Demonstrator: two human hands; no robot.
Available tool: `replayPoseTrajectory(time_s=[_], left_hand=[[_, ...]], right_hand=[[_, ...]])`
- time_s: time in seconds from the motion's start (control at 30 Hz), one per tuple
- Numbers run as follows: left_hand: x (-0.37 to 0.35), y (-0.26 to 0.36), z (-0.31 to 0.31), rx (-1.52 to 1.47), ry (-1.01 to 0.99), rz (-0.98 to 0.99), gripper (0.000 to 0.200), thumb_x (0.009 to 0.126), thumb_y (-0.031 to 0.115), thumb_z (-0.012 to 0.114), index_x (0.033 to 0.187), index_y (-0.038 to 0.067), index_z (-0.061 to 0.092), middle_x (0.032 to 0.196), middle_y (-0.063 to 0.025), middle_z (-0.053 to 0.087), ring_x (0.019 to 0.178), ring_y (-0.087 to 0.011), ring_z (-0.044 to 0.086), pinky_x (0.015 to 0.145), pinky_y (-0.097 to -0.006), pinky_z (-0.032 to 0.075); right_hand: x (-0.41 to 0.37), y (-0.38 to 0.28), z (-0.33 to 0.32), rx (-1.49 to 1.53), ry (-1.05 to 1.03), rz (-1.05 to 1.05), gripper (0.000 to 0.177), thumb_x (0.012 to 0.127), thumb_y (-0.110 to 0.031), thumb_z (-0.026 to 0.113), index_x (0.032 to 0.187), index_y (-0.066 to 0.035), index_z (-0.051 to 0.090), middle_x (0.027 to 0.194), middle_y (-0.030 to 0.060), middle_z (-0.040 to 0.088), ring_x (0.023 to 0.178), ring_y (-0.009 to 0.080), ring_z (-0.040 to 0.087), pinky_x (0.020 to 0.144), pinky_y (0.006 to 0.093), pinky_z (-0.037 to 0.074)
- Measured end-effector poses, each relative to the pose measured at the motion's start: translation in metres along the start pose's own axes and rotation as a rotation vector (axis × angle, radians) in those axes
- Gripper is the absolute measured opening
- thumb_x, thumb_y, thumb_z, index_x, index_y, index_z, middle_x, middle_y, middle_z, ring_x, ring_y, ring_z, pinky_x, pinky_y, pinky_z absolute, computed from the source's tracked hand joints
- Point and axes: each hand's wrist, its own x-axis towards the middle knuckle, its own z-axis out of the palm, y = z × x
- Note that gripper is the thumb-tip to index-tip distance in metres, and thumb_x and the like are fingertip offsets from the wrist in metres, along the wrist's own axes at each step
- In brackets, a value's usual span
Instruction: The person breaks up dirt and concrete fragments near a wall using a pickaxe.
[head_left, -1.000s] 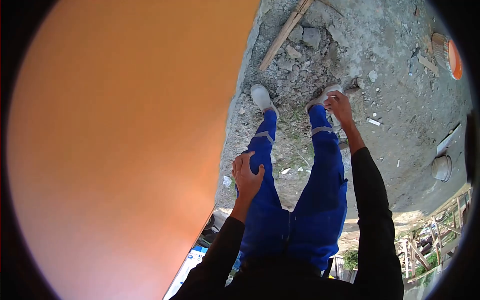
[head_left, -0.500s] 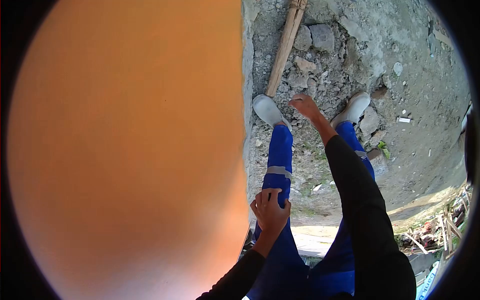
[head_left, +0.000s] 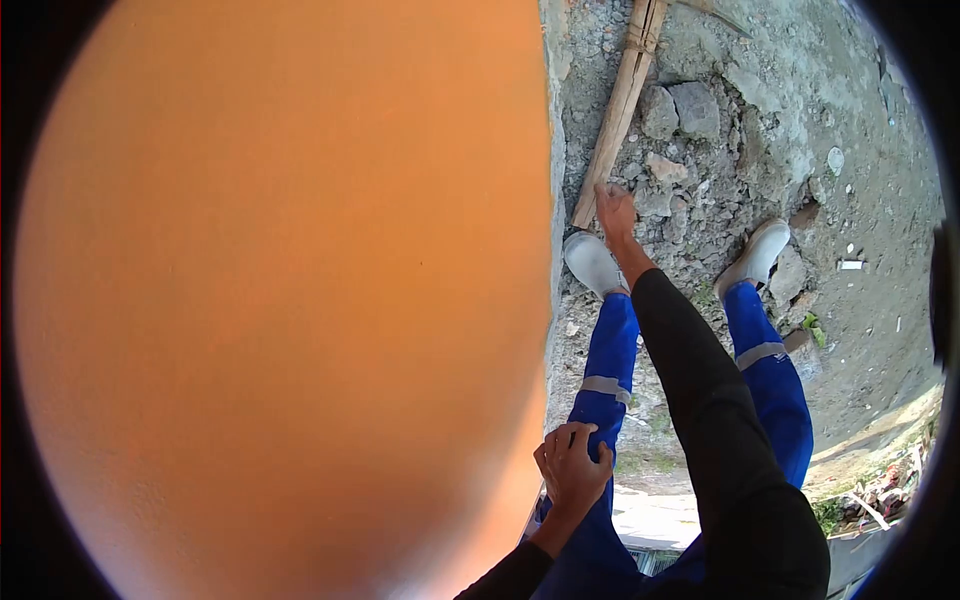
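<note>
The right hand (head_left: 615, 212), which was seen apart from the wood half a second ago, has been brought to the near end of the length of wood (head_left: 620, 110). By this, it is judged, the wood has been reached, but no lifting is shown. Whether it is grasped by the fingers cannot be told. The left hand (head_left: 575, 472) is kept at the left trouser leg (head_left: 603, 408); its fingers are bent loosely, the thumb stands apart, and nothing is seen to be held.

The wood is laid on the ground (head_left: 870, 330), along the edge where the orange wall (head_left: 300, 300) is met, with its near end just beside the left boot (head_left: 593, 262).

Counted are: one length of wood, although a dark line runs along it; two boots; two grey bands, one on each trouser leg; and two larger grey stones (head_left: 695, 108), lying side by side. The smaller rubble cannot be counted reliably.
</note>
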Motion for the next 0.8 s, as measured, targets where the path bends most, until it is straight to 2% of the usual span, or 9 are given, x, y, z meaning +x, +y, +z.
replayPoseTrajectory(time_s=[0.07, 0.23, 0.3, 0.4, 0.47, 0.57, 0.67, 0.73, 0.8], left_hand=[[-0.001, 0.003, 0.001, 0.004, 0.009, 0.014, 0.024, 0.076, 0.019, 0.076, 0.099, 0.015, 0.071, 0.103, -0.0018, 0.065, 0.108, -0.0254, 0.059, 0.095, -0.0432, 0.039], [-0.011, 0.009, 0.003, 0.014, 0.045, 0.053, 0.026, 0.076, 0.022, 0.077, 0.099, 0.015, 0.072, 0.103, -0.0014, 0.065, 0.107, -0.0243, 0.059, 0.095, -0.0430, 0.039], [-0.011, 0.010, 0.003, 0.009, 0.048, 0.049, 0.025, 0.075, 0.022, 0.078, 0.099, 0.014, 0.072, 0.103, -0.0012, 0.065, 0.107, -0.0241, 0.059, 0.095, -0.0429, 0.039], [-0.007, 0.006, 0.002, 0.001, 0.053, 0.025, 0.025, 0.075, 0.022, 0.079, 0.097, 0.014, 0.072, 0.102, -0.0013, 0.066, 0.106, -0.0241, 0.060, 0.094, -0.0423, 0.039], [-0.006, 0.002, 0.003, 0.008, 0.053, 0.014, 0.025, 0.075, 0.022, 0.079, 0.097, 0.014, 0.072, 0.101, -0.0017, 0.066, 0.105, -0.0242, 0.060, 0.094, -0.0419, 0.039], [-0.006, -0.001, 0.002, 0.010, 0.038, 0.008, 0.025, 0.074, 0.022, 0.080, 0.097, 0.014, 0.072, 0.102, -0.0021, 0.067, 0.105, -0.0243, 0.060, 0.094, -0.0416, 0.039], [-0.003, -0.006, 0.002, 0.014, 0.027, 0.003, 0.025, 0.074, 0.022, 0.080, 0.097, 0.014, 0.072, 0.101, -0.0023, 0.067, 0.105, -0.0240, 0.060, 0.094, -0.0415, 0.039], [-0.002, -0.011, 0.003, 0.025, 0.030, -0.002, 0.025, 0.075, 0.022, 0.081, 0.097, 0.014, 0.072, 0.101, -0.0025, 0.068, 0.105, -0.0239, 0.060, 0.094, -0.0415, 0.039], [0.000, -0.014, 0.004, 0.001, 0.030, -0.015, 0.025, 0.074, 0.021, 0.081, 0.096, 0.014, 0.072, 0.101, -0.0026, 0.068, 0.104, -0.0239, 0.061, 0.094, -0.0415, 0.039]], right_hand=[[-0.012, -0.013, 0.004, 0.125, 0.043, -0.202, 0.053, 0.084, -0.041, 0.079, 0.115, 0.001, 0.067, 0.099, 0.0214, 0.076, 0.094, 0.0371, 0.074, 0.086, 0.0436, 0.056], [-0.007, -0.044, -0.029, 0.027, 0.130, -0.136, 0.056, 0.080, -0.043, 0.080, 0.115, 0.000, 0.068, 0.099, 0.0192, 0.076, 0.099, 0.0362, 0.073, 0.089, 0.0437, 0.055], [0.001, -0.051, -0.052, -0.121, 0.074, -0.204, 0.052, 0.081, -0.042, 0.078, 0.112, -0.001, 0.071, 0.102, 0.0185, 0.077, 0.100, 0.0360, 0.073, 0.090, 0.0434, 0.055], [0.015, -0.053, -0.071, -0.045, 0.012, -0.160, 0.052, 0.081, -0.044, 0.077, 0.111, -0.002, 0.073, 0.104, 0.0188, 0.077, 0.102, 0.0363, 0.073, 0.092, 0.0431, 0.055], [0.025, -0.047, -0.067, -0.051, 0.003, -0.118, 0.055, 0.081, -0.045, 0.076, 0.113, 0.000, 0.073, 0.106, 0.0211, 0.076, 0.104, 0.0374, 0.072, 0.093, 0.0434, 0.055], [0.030, -0.041, -0.049, -0.101, -0.003, -0.173, 0.057, 0.081, -0.046, 0.075, 0.112, 0.003, 0.073, 0.106, 0.0244, 0.075, 0.106, 0.0381, 0.072, 0.095, 0.0447, 0.054], [0.033, -0.050, -0.016, -0.247, 0.133, -0.103, 0.076, 0.078, -0.057, 0.078, 0.120, 0.004, 0.064, 0.113, 0.0281, 0.071, 0.108, 0.0451, 0.069, 0.095, 0.0473, 0.054], [0.030, -0.057, -0.005, -0.261, 0.129, -0.040, 0.076, 0.078, -0.057, 0.080, 0.121, 0.002, 0.059, 0.113, 0.0288, 0.070, 0.108, 0.0462, 0.068, 0.094, 0.0492, 0.054], [0.025, -0.062, -0.003, -0.218, 0.224, -0.031, 0.067, 0.080, -0.050, 0.082, 0.116, 0.002, 0.059, 0.111, 0.0297, 0.069, 0.107, 0.0455, 0.068, 0.092, 0.0511, 0.055]])
